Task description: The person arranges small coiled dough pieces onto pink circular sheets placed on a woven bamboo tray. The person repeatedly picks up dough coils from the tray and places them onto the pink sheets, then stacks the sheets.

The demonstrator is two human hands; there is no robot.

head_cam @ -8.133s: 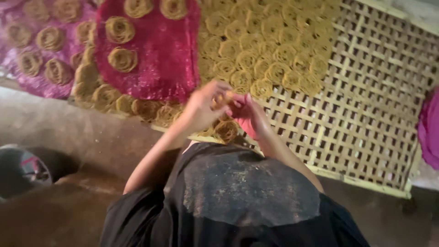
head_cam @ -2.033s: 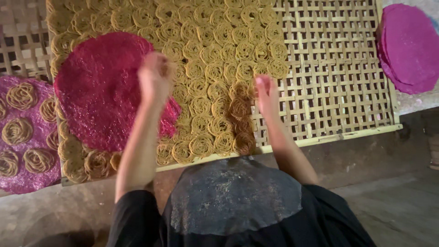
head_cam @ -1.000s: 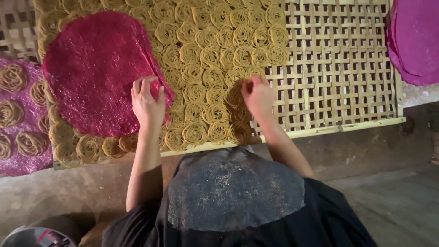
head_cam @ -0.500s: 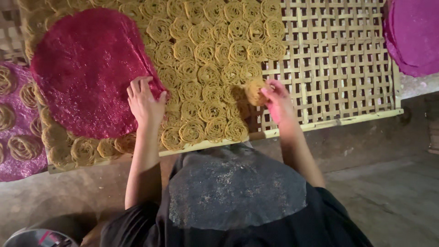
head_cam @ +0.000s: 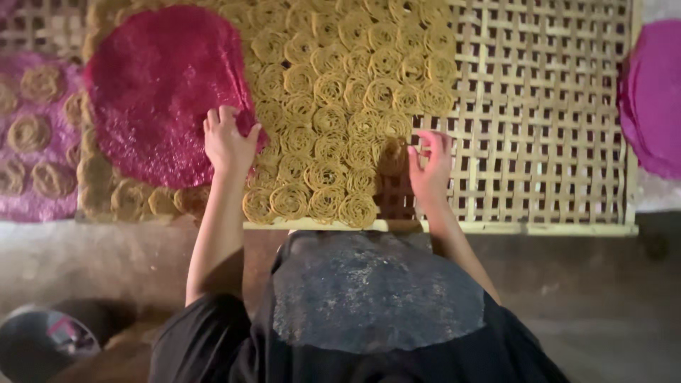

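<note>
Since half a second ago, right hand (head_cam: 430, 167) has drawn back slightly from the yellow noodle coils (head_cam: 340, 120); fingers spread, released, touching the nearest coil (head_cam: 389, 152). Coils lie in rows on the bamboo lattice tray (head_cam: 539, 128). Left hand (head_cam: 227, 142) rests flat, holding nothing, on the red round sheet (head_cam: 156, 92). Magenta sheet (head_cam: 652, 99) at right.

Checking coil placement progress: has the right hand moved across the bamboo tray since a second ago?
Yes. The right hand has shifted right along the bamboo tray, from over the yellow coils to their right edge, beside the bare lattice.
</note>
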